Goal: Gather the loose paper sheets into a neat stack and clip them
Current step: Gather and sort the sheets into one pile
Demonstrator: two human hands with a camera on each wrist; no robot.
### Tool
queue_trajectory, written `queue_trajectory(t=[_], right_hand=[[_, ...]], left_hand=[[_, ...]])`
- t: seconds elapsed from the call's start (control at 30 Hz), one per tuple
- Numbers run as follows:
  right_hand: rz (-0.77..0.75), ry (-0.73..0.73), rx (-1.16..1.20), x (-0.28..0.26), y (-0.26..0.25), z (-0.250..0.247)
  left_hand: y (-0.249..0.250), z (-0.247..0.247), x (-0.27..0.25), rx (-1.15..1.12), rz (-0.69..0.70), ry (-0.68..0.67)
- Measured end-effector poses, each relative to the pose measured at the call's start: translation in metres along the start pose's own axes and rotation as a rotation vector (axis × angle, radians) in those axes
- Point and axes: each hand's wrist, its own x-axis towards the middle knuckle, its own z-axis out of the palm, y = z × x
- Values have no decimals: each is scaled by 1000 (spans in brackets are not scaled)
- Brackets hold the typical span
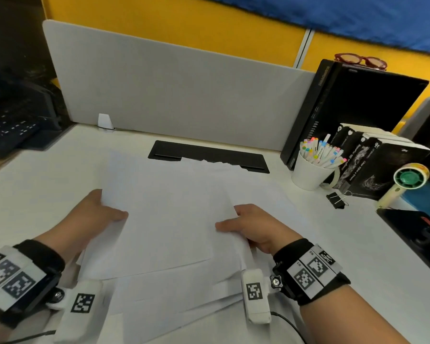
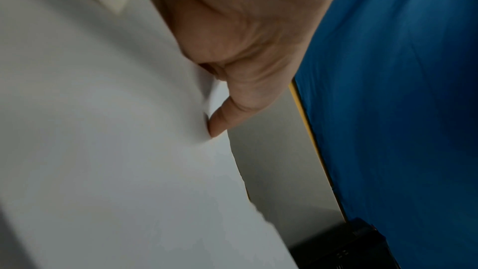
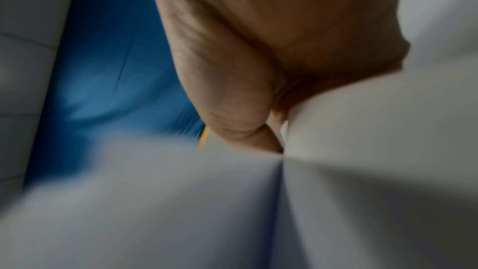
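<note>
Loose paper sheets (image 1: 164, 219), thin, limp, slippery: my left hand (image 1: 97, 214) and right hand (image 1: 253, 227) pinch opposite side edges, best hold there.

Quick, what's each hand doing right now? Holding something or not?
Left hand: grips the left edge of the loose white paper sheets, thumb on top.
Right hand: grips the right edge of the same sheets.
</note>
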Motion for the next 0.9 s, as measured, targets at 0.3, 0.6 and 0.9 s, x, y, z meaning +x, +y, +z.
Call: queue_trajectory(t=[0.3,0.6,0.9], right_hand=[[-418,776,269,10,-1,-21],[-475,623,558,1,-14,-12],[-194,183,111,-3,-7,13]], left_hand=[[-3,0,1,-41,-20,0],[2,6,3,-173,-86,54],[-5,0,5,-148,-35,-97]])
